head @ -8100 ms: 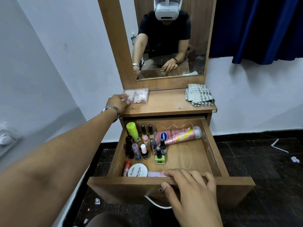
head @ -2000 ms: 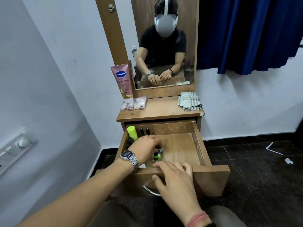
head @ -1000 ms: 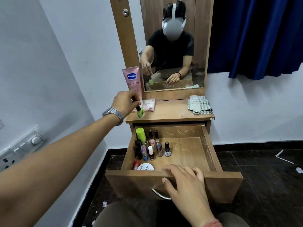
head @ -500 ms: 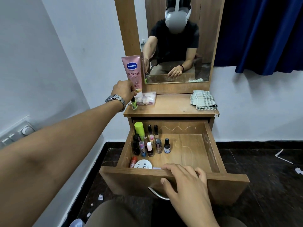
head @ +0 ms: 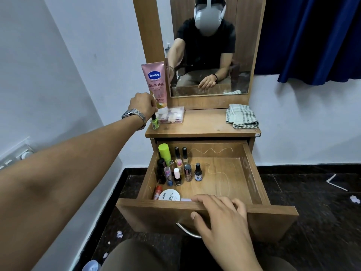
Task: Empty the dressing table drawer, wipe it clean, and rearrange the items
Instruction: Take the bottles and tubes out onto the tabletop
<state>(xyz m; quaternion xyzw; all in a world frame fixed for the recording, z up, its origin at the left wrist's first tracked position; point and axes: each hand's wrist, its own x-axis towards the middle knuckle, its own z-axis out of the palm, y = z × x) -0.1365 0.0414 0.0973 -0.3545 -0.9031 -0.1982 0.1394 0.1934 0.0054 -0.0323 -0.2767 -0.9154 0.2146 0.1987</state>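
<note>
The wooden drawer [head: 254, 178] stands pulled open, with several small nail polish bottles [head: 187, 172], a lime-capped tube [head: 164, 153] and a round white tin [head: 169, 195] along its left side. My left hand [head: 143, 105] pinches the cap of a green nail polish bottle [head: 155, 123] that stands at the left front corner of the dressing table top [head: 203, 125]. Behind the bottle a pink Vaseline tube [head: 156, 85] stands upright beside a clear case [head: 172, 115]. My right hand [head: 220, 214] rests with its fingers curled over the drawer's front edge.
A folded checked cloth [head: 241, 116] lies at the right of the table top. The mirror [head: 211, 45] rises behind it. A white wall is close on the left, with a blue curtain [head: 312, 36] at the upper right. Paper scraps lie on the dark floor [head: 322, 192].
My left hand took the green nail polish bottle out of the drawer, carried it up and set it down on the table top's left corner. My right hand stayed on the drawer front.
</note>
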